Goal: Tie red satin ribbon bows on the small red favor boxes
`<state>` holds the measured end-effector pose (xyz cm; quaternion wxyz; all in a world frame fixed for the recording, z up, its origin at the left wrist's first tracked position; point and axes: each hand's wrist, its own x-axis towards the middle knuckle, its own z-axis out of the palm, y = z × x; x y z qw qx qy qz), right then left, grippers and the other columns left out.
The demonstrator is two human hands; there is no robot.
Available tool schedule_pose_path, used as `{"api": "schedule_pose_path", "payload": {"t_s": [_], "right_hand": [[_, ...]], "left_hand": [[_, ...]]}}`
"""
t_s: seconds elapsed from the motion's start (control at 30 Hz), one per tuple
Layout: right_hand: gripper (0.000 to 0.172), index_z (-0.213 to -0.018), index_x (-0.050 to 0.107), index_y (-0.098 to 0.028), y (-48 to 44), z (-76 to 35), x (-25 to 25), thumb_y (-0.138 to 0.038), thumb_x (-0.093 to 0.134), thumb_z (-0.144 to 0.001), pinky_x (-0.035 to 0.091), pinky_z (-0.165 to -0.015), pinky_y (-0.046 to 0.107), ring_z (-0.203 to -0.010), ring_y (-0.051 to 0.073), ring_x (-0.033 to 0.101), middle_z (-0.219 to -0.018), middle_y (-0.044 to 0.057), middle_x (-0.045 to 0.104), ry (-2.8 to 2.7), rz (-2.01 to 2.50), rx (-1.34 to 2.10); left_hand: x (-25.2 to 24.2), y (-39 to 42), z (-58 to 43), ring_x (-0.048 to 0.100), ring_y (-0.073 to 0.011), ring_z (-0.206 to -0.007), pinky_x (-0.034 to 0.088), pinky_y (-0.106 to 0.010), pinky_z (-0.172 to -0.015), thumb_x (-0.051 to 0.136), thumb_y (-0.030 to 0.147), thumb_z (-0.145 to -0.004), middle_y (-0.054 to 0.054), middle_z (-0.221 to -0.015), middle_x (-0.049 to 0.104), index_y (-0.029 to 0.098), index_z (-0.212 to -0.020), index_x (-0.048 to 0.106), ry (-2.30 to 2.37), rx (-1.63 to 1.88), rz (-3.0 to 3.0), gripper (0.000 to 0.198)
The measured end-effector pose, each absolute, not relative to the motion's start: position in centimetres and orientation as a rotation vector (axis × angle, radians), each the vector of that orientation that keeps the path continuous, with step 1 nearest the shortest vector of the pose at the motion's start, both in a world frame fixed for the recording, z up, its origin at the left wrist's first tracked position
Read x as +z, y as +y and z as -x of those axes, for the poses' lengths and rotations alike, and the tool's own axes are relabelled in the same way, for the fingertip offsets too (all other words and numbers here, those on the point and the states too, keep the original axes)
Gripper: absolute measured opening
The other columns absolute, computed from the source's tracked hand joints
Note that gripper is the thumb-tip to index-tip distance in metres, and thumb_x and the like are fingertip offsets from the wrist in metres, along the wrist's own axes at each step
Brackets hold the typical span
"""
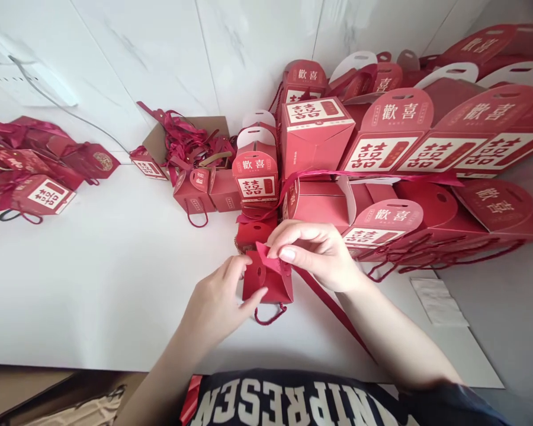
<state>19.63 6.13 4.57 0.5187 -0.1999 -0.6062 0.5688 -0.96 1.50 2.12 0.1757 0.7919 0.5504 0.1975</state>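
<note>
A small red gift box [270, 291] stands on the white table before me, with a dark red cord handle looping from its near side. My left hand [220, 296] holds the box from the left, its thumb on the near side and its fingers at the far left edge. Above the box's right part, my right hand [322, 251] pinches a bright pinkish-red ribbon [269, 257] between thumb and index finger. A long length of red ribbon [331, 305] runs from beneath that hand down toward the table's front edge. The box's right side is partly hidden.
Many red and white gift boxes [382, 155] are stacked on the right. An open cardboard box [217, 125] of ribbons stands at the back. More boxes with bows [48, 195] lie at left. A white folded paper [439, 302] rests near the right edge.
</note>
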Motion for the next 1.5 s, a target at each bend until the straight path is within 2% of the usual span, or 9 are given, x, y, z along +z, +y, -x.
{"api": "schedule_pose_path", "payload": {"t_s": [0.13, 0.37, 0.53, 0.73, 0.93, 1.13, 1.2, 1.37, 1.5], "right_hand": [[0.015, -0.08, 0.071, -0.018, 6.1, -18.8, 4.4, -0.033, 0.074, -0.083, 0.051, -0.065, 0.027, -0.07, 0.014, 0.062, -0.079, 0.002, 0.069, -1.433, 0.632, 1.432], [0.023, -0.075, 0.07, -0.016, 6.2, -17.3, 2.6, -0.029, 0.061, -0.092, 0.043, -0.066, 0.023, -0.066, 0.011, 0.058, -0.072, -0.001, 0.068, -1.869, 1.035, 1.334], [0.022, -0.076, 0.069, -0.017, 6.2, -16.8, 2.3, -0.027, 0.059, -0.093, 0.042, -0.064, 0.022, -0.068, 0.011, 0.059, -0.076, -0.001, 0.07, -1.836, 0.991, 1.367], [0.021, -0.077, 0.068, -0.017, 6.2, -16.6, 1.8, -0.026, 0.057, -0.093, 0.043, -0.066, 0.022, -0.07, 0.011, 0.06, -0.079, -0.002, 0.07, -1.887, 1.009, 1.318], [0.017, -0.087, 0.068, -0.018, 6.2, -17.0, 2.1, -0.028, 0.056, -0.095, 0.045, -0.075, 0.023, -0.08, 0.013, 0.064, -0.088, 0.0, 0.072, -1.904, 0.982, 1.333], [0.02, -0.098, 0.061, -0.021, 6.3, -17.5, 2.0, -0.035, 0.048, -0.099, 0.044, -0.07, 0.026, -0.074, 0.014, 0.06, -0.082, -0.001, 0.068, -1.923, 1.115, 1.334], [0.019, -0.101, 0.06, -0.021, 6.2, -17.7, 2.1, -0.032, 0.044, -0.101, 0.046, -0.075, 0.027, -0.08, 0.016, 0.063, -0.089, 0.0, 0.069, -1.932, 1.085, 1.291], [0.017, -0.106, 0.061, -0.021, 4.4, -19.8, 3.5, -0.022, 0.045, -0.101, 0.043, -0.1, 0.031, -0.112, 0.02, 0.059, -0.116, 0.007, 0.066, -2.026, 0.897, 0.992], [0.016, -0.106, 0.063, -0.023, 2.4, -22.8, 3.9, -0.027, 0.048, -0.101, 0.047, -0.09, 0.031, -0.101, 0.021, 0.063, -0.109, 0.007, 0.067, -2.048, 1.064, 0.957]], "left_hand": [[1.2, 1.7, 1.6, 0.065, -0.014, -0.072, 0.049, -0.022, -0.062, 0.053, 0.03, -0.092, 0.002, -0.083, 0.066, 0.023, -0.092, 0.053, 1.613, 0.792, -1.842, 0.007], [0.3, 2.3, 3.0, 0.057, -0.0121, -0.066, 0.042, -0.02, -0.055, 0.058, 0.036, -0.091, 0.001, -0.078, 0.062, 0.021, -0.087, 0.051, 1.456, 0.823, -1.472, 0.017], [0.4, 2.1, 3.0, 0.051, -0.0097, -0.062, 0.042, -0.019, -0.056, 0.06, 0.037, -0.09, 0.003, -0.074, 0.056, 0.02, -0.086, 0.052, 1.415, 0.796, -1.472, 0.019], [0.3, 2.1, 2.8, 0.058, -0.0148, -0.073, 0.052, -0.022, -0.062, 0.047, 0.049, -0.096, 0.0, -0.076, 0.057, 0.02, -0.083, 0.057, 1.332, 0.792, -1.365, 0.034], [-0.2, 2.7, 2.9, 0.057, -0.011, -0.059, 0.048, -0.02, -0.057, 0.051, 0.046, -0.094, 0.002, -0.064, 0.056, 0.018, -0.074, 0.055, 1.367, 0.811, -1.393, 0.034], [1.1, 4.2, 8.3, 0.062, -0.0137, -0.059, 0.046, -0.022, -0.052, 0.057, 0.05, -0.089, -0.001, -0.073, 0.067, 0.019, -0.077, 0.057, 1.549, 0.924, -1.261, 0.033], [1.6, 4.6, 11.0, 0.064, -0.0154, -0.064, 0.048, -0.023, -0.054, 0.056, 0.053, -0.089, -0.002, -0.077, 0.068, 0.02, -0.076, 0.059, 1.67, 0.88, -1.29, 0.035], [1.5, 5.4, 15.5, 0.069, -0.027, -0.084, 0.053, -0.031, -0.063, 0.06, 0.052, -0.083, -0.01, -0.096, 0.074, 0.022, -0.088, 0.068, 2.173, 0.512, -1.473, 0.032], [1.5, 5.8, 13.6, 0.066, -0.0282, -0.105, 0.052, -0.034, -0.083, 0.055, 0.052, -0.087, -0.008, -0.115, 0.071, 0.024, -0.105, 0.07, 2.073, 0.443, -1.698, 0.036]]}}
